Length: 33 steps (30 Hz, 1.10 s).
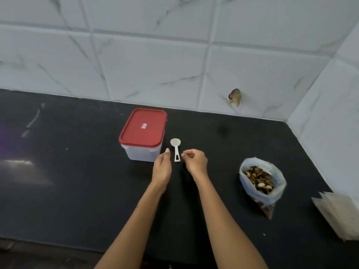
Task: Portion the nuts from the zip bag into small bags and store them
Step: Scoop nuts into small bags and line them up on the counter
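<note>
An open zip bag (262, 183) full of mixed nuts stands on the black counter at the right. A stack of small clear bags (339, 212) lies at the right edge. A white plastic scoop (176, 149) lies flat in the middle, bowl pointing away. Beside it, on the left, stands a clear container with a red lid (142, 133), closed. My left hand (162, 167) hovers just left of the scoop's handle, fingers relaxed and empty. My right hand (195, 162) hangs just right of the handle, fingers loosely curled, holding nothing.
The black counter (68, 181) runs to a white marbled tile wall at the back and at the right. A small brown chipped spot (235, 97) marks the back wall. The counter's front edge lies along the bottom left.
</note>
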Available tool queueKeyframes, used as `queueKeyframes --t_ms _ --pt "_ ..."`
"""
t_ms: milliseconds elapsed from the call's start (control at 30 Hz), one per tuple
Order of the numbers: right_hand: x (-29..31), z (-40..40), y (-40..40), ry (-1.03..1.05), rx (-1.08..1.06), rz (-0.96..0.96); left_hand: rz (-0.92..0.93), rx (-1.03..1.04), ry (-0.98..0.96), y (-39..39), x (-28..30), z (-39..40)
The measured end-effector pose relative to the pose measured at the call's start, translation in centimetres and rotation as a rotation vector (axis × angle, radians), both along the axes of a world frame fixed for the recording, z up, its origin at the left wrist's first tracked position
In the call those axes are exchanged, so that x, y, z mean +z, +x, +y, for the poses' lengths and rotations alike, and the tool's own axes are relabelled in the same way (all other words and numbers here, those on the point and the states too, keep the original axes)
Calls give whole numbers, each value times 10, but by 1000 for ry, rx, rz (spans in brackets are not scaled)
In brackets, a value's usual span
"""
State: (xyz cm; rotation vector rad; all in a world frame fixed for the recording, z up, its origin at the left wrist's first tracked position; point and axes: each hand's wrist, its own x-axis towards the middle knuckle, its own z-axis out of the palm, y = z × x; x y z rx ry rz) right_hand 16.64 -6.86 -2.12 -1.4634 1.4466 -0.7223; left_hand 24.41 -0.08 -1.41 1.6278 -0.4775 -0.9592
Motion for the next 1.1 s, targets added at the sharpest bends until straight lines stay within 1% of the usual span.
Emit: queueKeyframes --t_ms 67,233,300,367,500,633,833,967,1100 --pt "-4 -3 15 -30 -19 51 19 -60 7 8 -1 -7" --pt "-14 -7 38 -10 -64 123 66 -149 33 20 -7 -23" --pt "-13 -7 41 2 -71 120 103 -171 25 22 -9 -27" --pt "-11 -6 37 10 -113 78 113 -196 16 22 -11 -29" --pt "-1 2 10 -21 -265 10 97 -274 -35 6 -6 -29" --pt "2 20 -27 -73 -418 36 130 -428 -48 -25 -2 -21" --pt "-8 51 -73 -57 -608 93 106 -608 -2 -68 -15 0" --pt "-14 62 -87 -36 -649 147 137 -651 37 -82 -17 5" --pt "-20 61 -92 -38 -615 201 139 -594 75 -91 -16 5"
